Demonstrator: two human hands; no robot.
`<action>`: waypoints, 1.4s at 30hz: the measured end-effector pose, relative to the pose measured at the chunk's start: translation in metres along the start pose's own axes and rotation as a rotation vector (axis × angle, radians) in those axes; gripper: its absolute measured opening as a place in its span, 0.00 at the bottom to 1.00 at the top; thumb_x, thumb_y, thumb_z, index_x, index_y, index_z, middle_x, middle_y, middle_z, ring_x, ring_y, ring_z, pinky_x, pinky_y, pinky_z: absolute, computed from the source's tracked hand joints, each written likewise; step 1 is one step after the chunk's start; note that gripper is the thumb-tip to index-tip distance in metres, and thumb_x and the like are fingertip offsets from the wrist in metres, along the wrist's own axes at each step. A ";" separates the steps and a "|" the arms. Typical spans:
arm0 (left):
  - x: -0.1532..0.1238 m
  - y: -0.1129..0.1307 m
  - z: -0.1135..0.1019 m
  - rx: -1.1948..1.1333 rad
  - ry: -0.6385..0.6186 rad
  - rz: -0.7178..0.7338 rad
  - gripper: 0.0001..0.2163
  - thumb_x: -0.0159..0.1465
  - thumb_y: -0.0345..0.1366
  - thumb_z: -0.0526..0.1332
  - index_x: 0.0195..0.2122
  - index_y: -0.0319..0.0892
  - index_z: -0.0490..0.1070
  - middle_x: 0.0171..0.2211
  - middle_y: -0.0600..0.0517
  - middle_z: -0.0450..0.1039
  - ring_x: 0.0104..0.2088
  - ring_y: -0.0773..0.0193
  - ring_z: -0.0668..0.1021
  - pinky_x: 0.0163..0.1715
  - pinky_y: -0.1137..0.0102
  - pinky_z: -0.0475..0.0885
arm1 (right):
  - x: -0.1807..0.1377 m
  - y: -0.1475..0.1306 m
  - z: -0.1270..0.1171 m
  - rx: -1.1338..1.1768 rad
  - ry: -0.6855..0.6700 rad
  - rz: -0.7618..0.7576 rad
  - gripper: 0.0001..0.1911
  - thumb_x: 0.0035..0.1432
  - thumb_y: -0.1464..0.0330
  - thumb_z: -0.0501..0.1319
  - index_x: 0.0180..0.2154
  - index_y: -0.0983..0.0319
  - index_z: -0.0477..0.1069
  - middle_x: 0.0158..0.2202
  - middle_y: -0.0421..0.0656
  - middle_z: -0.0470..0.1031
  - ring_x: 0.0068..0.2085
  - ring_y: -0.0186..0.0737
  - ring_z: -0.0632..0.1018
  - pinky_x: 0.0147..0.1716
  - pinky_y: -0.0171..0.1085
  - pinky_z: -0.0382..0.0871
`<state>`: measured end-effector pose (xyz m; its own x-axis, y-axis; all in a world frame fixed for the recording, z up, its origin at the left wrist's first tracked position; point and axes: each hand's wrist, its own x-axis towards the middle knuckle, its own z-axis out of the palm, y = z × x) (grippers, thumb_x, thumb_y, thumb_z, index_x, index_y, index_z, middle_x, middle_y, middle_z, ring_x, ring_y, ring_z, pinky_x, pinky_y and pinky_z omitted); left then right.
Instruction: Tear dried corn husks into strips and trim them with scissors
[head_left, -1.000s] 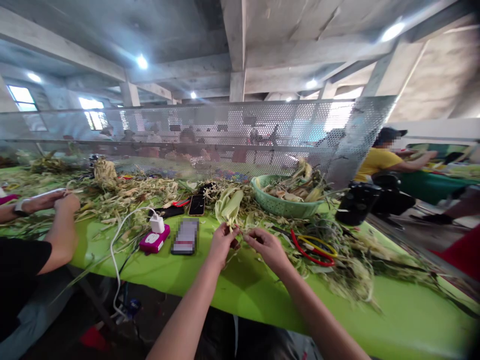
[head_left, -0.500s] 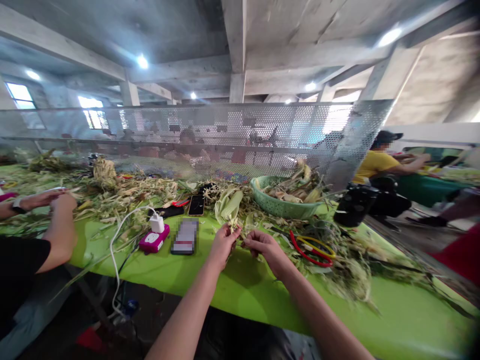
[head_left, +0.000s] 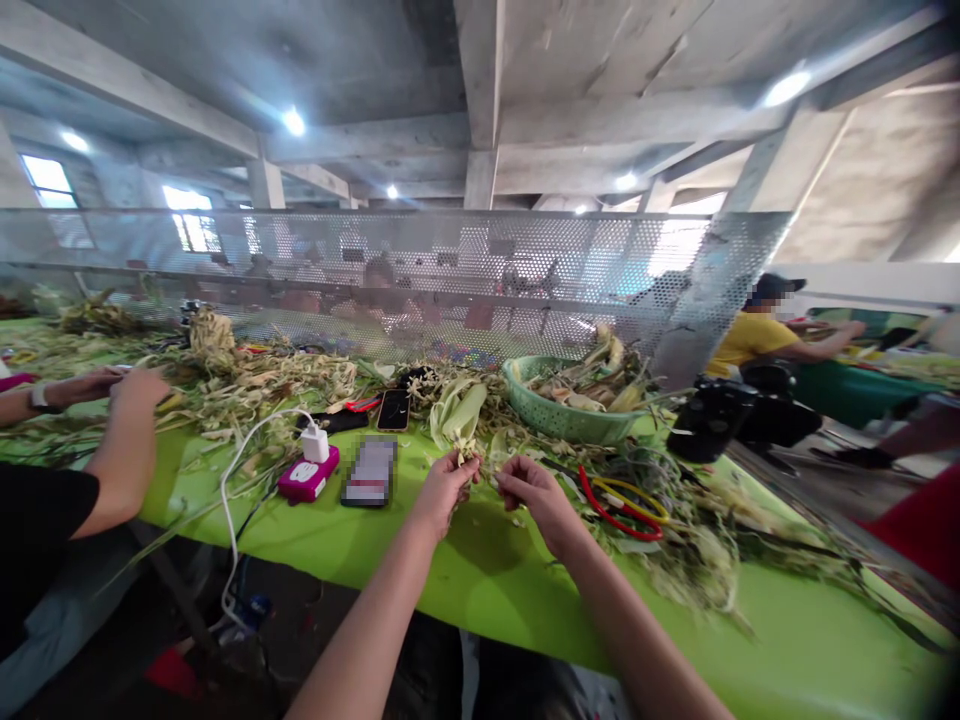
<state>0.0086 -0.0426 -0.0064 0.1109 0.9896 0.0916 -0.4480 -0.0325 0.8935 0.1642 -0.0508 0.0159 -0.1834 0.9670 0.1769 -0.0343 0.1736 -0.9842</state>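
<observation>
Green desk (head_left: 480,590), husk litter beyond. My left hand (head_left: 442,488) and right hand (head_left: 534,492) each pinch husk strip (head_left: 469,452), held just above desk, before basket (head_left: 559,418). My judgement: keep fingertips close together, tension even.

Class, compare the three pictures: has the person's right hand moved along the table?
No, hardly: the right hand stays just left of the red ring, facing the left hand, which pinches a husk tuft.

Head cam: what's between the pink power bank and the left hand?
A flat phone, its face blurred, lies on the green table between the pink power bank and the left hand, which pinches husk; head view shows it.
</observation>
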 end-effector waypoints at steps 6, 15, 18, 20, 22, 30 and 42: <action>0.001 -0.002 -0.001 0.042 0.004 0.002 0.16 0.51 0.44 0.68 0.34 0.39 0.69 0.23 0.57 0.66 0.20 0.74 0.65 0.19 0.77 0.55 | 0.005 0.007 -0.003 -0.060 0.014 -0.002 0.18 0.42 0.57 0.69 0.25 0.61 0.65 0.19 0.34 0.66 0.18 0.30 0.65 0.17 0.31 0.59; 0.000 -0.002 0.000 0.106 0.074 0.024 0.16 0.50 0.42 0.68 0.35 0.39 0.70 0.25 0.56 0.68 0.21 0.74 0.65 0.19 0.77 0.56 | -0.004 -0.001 0.003 -0.170 -0.109 0.046 0.17 0.49 0.54 0.64 0.27 0.62 0.67 0.22 0.39 0.74 0.18 0.28 0.65 0.17 0.30 0.57; -0.001 -0.002 0.000 0.085 0.082 -0.002 0.15 0.48 0.40 0.69 0.35 0.38 0.71 0.27 0.54 0.70 0.23 0.72 0.69 0.21 0.77 0.58 | -0.002 0.002 0.002 -0.167 -0.049 0.048 0.17 0.49 0.54 0.63 0.27 0.61 0.66 0.21 0.38 0.73 0.17 0.29 0.65 0.17 0.30 0.58; -0.001 -0.002 0.000 0.083 0.075 -0.013 0.15 0.47 0.39 0.69 0.35 0.38 0.72 0.28 0.53 0.71 0.24 0.70 0.71 0.22 0.76 0.60 | 0.000 0.005 0.001 -0.164 -0.058 0.048 0.15 0.47 0.57 0.64 0.28 0.61 0.67 0.21 0.36 0.71 0.17 0.29 0.65 0.16 0.30 0.59; -0.002 -0.001 0.001 0.081 0.071 -0.012 0.15 0.47 0.38 0.69 0.34 0.39 0.72 0.28 0.53 0.72 0.25 0.68 0.72 0.23 0.75 0.62 | 0.001 0.007 0.001 -0.166 -0.081 0.049 0.13 0.45 0.60 0.65 0.28 0.61 0.68 0.21 0.35 0.69 0.18 0.29 0.65 0.16 0.30 0.59; -0.004 0.003 0.006 0.059 0.034 -0.010 0.12 0.47 0.36 0.68 0.32 0.38 0.72 0.27 0.52 0.74 0.27 0.66 0.73 0.29 0.73 0.65 | -0.001 0.003 0.005 -0.107 0.034 0.008 0.10 0.45 0.63 0.63 0.26 0.60 0.63 0.17 0.32 0.62 0.16 0.29 0.64 0.17 0.31 0.59; 0.002 -0.002 0.003 0.091 -0.019 0.034 0.13 0.49 0.38 0.67 0.33 0.40 0.70 0.23 0.55 0.68 0.22 0.68 0.68 0.26 0.71 0.64 | -0.005 -0.002 0.005 -0.013 -0.036 0.037 0.12 0.48 0.60 0.63 0.27 0.60 0.63 0.18 0.33 0.62 0.16 0.28 0.60 0.14 0.30 0.51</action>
<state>0.0119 -0.0414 -0.0067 0.1145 0.9848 0.1305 -0.3697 -0.0797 0.9257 0.1604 -0.0570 0.0167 -0.2196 0.9654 0.1405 -0.0146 0.1408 -0.9899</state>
